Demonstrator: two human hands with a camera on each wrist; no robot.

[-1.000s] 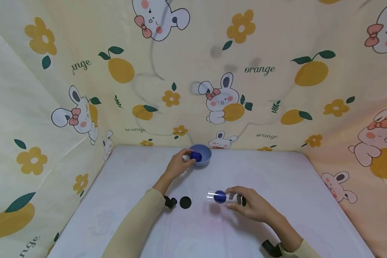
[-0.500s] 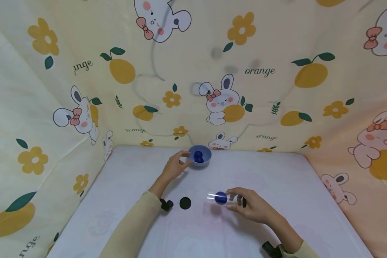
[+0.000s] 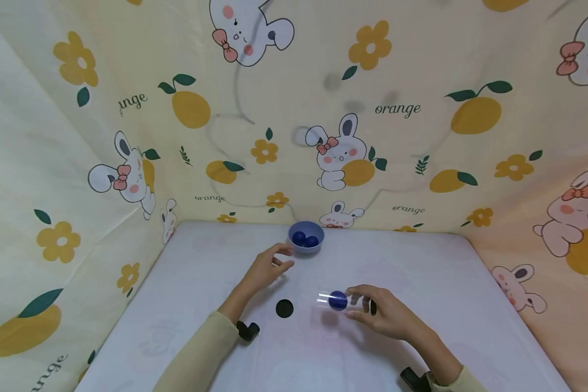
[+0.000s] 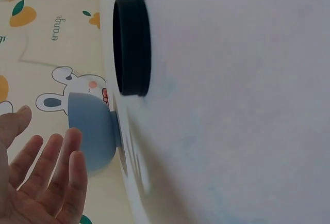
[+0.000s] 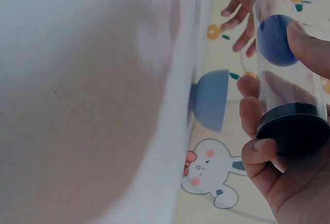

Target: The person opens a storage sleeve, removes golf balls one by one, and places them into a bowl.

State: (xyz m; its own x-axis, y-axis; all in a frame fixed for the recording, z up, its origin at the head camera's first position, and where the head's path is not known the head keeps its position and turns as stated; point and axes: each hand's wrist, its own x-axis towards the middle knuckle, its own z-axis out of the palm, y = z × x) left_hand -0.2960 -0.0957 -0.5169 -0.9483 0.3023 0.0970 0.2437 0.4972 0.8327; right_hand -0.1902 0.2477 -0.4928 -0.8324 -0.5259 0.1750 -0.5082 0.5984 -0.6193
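Observation:
My right hand point(image 3: 384, 314) grips a clear plastic tube point(image 3: 323, 299), held sideways above the table. Inside it sits one dark blue ball point(image 3: 338, 300); in the right wrist view a black cap point(image 5: 295, 131) closes the tube's end by the palm, and the thumb lies over the ball's side. My left hand point(image 3: 265, 268) holds nothing, its fingers loosely spread just in front of a small blue bowl point(image 3: 307, 250). Two blue balls point(image 3: 299, 238) lie in that bowl. A round black lid point(image 4: 133, 46) rests on the table between the hands.
The table point(image 3: 215, 245) wears a white cloth. Patterned fabric with rabbits and oranges hangs behind it point(image 3: 284, 109) and along both sides. The bowl stands near the table's back edge. Black wrist cameras point(image 3: 248, 331) are strapped to both forearms.
My left hand has let go of a blue ball in the bowl and drawn back toward me. The ball has settled beside the other one. The right hand keeps its hold on the tube.

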